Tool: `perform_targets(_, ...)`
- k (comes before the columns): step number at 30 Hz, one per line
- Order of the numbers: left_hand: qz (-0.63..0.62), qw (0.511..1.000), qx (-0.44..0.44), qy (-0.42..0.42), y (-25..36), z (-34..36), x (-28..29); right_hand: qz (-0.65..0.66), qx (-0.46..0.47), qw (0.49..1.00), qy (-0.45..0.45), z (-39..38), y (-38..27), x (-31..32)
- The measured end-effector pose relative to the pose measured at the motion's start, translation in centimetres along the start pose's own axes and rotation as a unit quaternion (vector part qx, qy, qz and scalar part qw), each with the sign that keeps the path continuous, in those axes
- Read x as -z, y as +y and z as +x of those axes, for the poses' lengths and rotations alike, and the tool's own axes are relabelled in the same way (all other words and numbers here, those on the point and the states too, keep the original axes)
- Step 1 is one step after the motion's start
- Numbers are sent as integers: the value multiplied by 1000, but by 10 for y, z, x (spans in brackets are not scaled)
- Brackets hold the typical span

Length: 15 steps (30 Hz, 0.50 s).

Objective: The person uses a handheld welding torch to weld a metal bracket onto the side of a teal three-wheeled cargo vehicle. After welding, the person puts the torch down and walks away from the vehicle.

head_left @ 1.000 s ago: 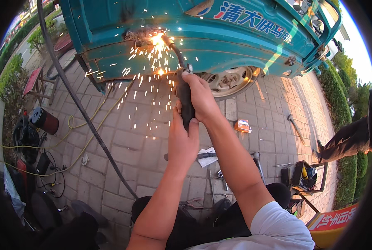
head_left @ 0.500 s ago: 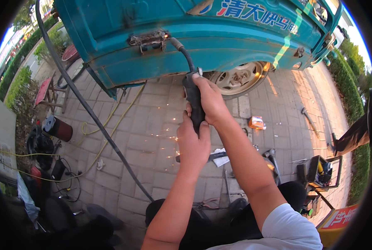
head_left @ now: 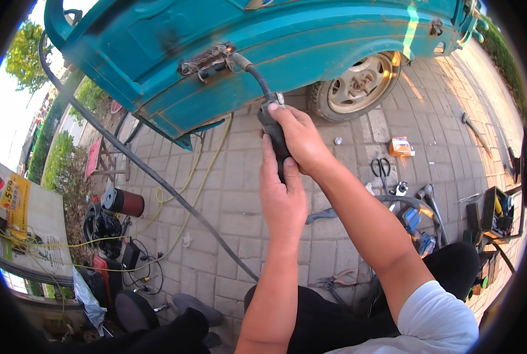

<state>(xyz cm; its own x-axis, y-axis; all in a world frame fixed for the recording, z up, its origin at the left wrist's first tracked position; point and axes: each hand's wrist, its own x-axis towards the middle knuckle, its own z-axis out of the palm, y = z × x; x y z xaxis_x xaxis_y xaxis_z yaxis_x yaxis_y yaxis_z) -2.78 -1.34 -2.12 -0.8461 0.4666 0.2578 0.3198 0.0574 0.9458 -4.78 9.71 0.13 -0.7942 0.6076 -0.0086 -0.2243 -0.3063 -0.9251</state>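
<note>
Holding a torch (head_left: 269, 119) near the burnt patch (head_left: 204, 61) on the cart (head_left: 281, 59) in closed right hand (head_left: 302, 140) and, as far as visible, closed left hand (head_left: 283, 197); likely light, stiff, best gripped by its handle (head_left: 277, 140), clear of the presumably hot nozzle (head_left: 240, 61).

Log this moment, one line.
left hand: on welding torch | right hand: on torch | nozzle: beside rough patch on teal panel | paving: pliers, scissors

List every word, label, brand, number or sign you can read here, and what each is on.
I won't copy any wording, but printing shows here:
Yellow-and-white board, left: large digits on the yellow part; the finer print is too small to read.
Orange box: print too small to read.
Teal vehicle: marking cut off at the top edge, unreadable.
</note>
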Motion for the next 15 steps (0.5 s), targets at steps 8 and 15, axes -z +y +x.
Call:
perform_targets(8, 25, 999, 29, -14, 9, 5, 3, -2, -5, 1000, 0, 6, 2, 0)
perform_targets(15, 3, 999, 29, -15, 7, 9, 2, -10, 2, 1000, -2, 8, -1, -2)
